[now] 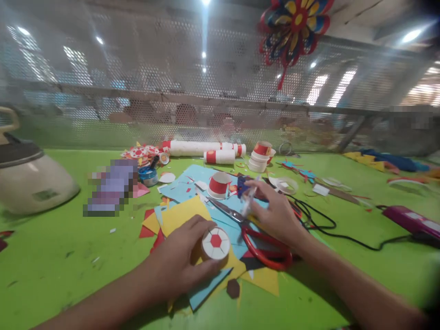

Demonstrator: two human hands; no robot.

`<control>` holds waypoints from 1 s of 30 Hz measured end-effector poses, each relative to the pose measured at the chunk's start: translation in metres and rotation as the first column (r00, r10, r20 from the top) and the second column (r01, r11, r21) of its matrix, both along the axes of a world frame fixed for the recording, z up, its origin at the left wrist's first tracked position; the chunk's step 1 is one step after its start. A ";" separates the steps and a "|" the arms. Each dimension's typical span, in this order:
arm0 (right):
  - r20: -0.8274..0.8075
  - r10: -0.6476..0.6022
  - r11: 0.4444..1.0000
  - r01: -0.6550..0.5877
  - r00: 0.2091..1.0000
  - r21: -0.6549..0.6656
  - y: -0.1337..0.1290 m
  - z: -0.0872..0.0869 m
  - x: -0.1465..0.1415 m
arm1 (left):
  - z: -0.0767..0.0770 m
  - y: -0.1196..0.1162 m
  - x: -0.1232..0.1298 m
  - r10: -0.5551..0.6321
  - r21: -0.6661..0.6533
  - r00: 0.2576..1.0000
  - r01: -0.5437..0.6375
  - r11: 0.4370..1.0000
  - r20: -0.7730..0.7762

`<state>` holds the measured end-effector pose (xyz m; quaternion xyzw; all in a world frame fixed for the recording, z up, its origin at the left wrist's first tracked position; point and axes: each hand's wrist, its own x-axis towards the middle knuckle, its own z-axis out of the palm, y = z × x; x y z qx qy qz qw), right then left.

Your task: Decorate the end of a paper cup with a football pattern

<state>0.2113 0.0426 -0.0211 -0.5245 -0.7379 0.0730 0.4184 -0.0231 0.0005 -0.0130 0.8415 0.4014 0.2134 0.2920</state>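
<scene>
Toward the near edge of the green surface (68, 256), over paper scraps (264, 280): left hand (187, 252) grips the small round piece (216, 243), thumb and fingers around its side, red hexagon on its white face toward the camera. Right hand (275, 208) pinches a whitish, partly see-through piece (250, 201); too blurred to say what. Red-handled scissors (237, 217) close by it, blades pointing away. Red-and-white paper cup (219, 185) stands beyond. My take: hold the round piece by its side only, steady, fingertips off the pattern; keep right hand clear of scissors.
</scene>
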 end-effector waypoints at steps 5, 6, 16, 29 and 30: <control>-0.038 -0.047 0.998 0.049 0.998 0.029 0.009 0.002 0.008 | -0.009 0.000 0.001 0.047 0.078 0.997 -0.052 0.996 0.064; -0.038 -0.048 0.998 0.049 0.998 0.033 0.009 0.002 0.007 | -0.010 0.000 0.001 0.053 0.097 0.996 -0.061 0.993 0.078; 0.157 -0.050 0.999 0.049 0.986 0.013 0.009 -0.004 0.002 | -0.006 0.003 -0.005 0.096 0.170 0.995 -0.095 0.981 0.003; 0.219 0.137 0.989 -0.146 0.966 0.028 -0.006 -0.003 -0.008 | -0.017 0.010 -0.007 -0.015 0.196 0.990 0.043 0.980 -0.141; 0.236 0.177 0.983 -0.184 0.956 0.010 -0.007 -0.003 -0.008 | -0.016 0.010 -0.007 -0.008 0.187 0.988 0.037 0.982 -0.154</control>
